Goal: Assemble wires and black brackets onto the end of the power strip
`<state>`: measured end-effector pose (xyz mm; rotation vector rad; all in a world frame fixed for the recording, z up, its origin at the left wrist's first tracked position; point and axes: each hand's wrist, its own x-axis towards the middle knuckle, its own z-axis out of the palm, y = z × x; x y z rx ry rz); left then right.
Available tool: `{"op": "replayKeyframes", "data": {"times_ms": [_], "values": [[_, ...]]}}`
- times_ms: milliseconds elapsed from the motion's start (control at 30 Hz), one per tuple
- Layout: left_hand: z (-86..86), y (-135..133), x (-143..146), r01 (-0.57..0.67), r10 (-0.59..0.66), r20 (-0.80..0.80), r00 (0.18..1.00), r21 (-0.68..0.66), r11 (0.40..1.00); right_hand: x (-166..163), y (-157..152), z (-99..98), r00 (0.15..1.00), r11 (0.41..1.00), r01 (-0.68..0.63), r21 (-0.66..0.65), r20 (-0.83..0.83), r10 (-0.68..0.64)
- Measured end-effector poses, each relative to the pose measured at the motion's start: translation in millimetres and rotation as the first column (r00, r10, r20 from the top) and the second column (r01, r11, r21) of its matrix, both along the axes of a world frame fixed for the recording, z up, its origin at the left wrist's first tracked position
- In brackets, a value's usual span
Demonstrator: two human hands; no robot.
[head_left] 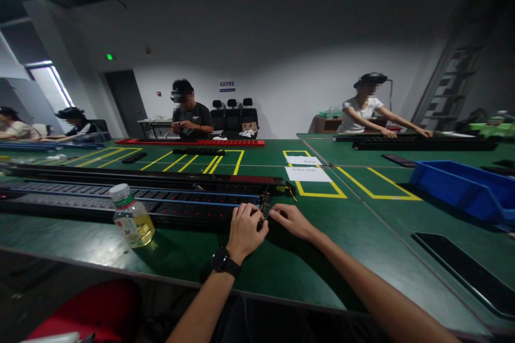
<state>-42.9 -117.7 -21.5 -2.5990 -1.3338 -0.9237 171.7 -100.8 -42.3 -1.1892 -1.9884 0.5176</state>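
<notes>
A long black socket strip (pixel 193 209) with red dots and a blue edge lies along the table in front of me. My left hand (pixel 246 229), a black watch on its wrist, curls its fingers at the strip's right end. Facing it, my right hand (pixel 293 220) brings thumb and fingers together at a small dark part (pixel 266 209) between the hands. Fingertips hide most of that part. Yellow and black wires (pixel 290 191) stick out just behind, at the end of another long dark housing (pixel 257 179).
A bottle of yellow liquid (pixel 132 217) stands left, close to the strip. White paper sheets (pixel 308 173) lie on the yellow-taped green table (pixel 341 268). A blue bin (pixel 454 187) and a dark phone-like slab (pixel 462 270) are at right. Co-workers sit across the table.
</notes>
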Motion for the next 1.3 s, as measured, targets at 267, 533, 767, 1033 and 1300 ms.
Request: {"op": "replayKeyframes", "data": {"times_ms": [267, 533, 767, 1033, 1300], "values": [[-0.9, -1, 3, 0.073, -0.073, -0.021, 0.997, 0.008, 0.997, 3, 5, -4.5, 0.996, 0.995, -0.024, -0.101, -0.089, 0.015], [3.2, -5, 3, 0.132, -0.132, -0.008, 0.991, -0.027, 0.991, 32, 19, 0.6, 0.994, 0.99, -0.091, -0.109, -0.066, 0.084], [0.3, -3, 6, 0.06, -0.057, -0.109, 0.992, 0.02, 0.998, 97, 25, 13.6, 0.998, 0.983, 0.056, -0.174, 0.046, -0.049], [-1.4, -1, 6, 0.012, -0.008, -0.155, 0.988, 0.026, 1.0, 117, 30, -2.4, 0.954, 0.957, 0.171, -0.232, 0.284, -0.102], [-5.2, 4, 7, 0.008, -0.008, -0.125, 0.992, 0.005, 1.0, 108, 25, 1.7, 0.885, 0.935, 0.299, -0.19, 0.421, -0.197]]}}
